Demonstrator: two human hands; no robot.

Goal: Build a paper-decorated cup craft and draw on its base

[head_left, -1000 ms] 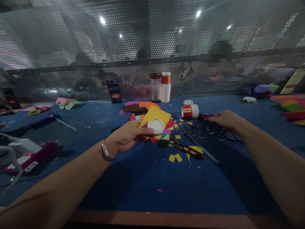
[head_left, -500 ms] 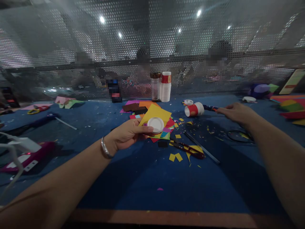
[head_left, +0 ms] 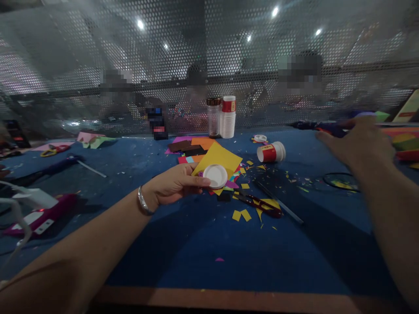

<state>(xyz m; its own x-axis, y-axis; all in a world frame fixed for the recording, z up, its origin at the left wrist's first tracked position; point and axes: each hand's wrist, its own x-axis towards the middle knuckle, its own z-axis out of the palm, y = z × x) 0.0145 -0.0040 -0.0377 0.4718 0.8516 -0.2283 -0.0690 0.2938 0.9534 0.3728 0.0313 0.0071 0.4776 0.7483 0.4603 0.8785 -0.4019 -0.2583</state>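
White and round, the small plastic lid (head_left: 215, 175) sits pinched between the thumb and fingers of my left hand (head_left: 173, 185), held just above the loose pile of coloured paper sheets (head_left: 218, 158) on the blue felt-covered table (head_left: 196, 244). My right hand (head_left: 358, 144) is raised off to the right and blurred; it seems closed around a dark tool with a purple and red handle (head_left: 322, 127), though I cannot tell for certain. Between my hands, a red-and-white paper cup (head_left: 271, 152) lies tipped on its side. Dark-handled scissors (head_left: 258, 203) rest among yellow scraps near the lid.
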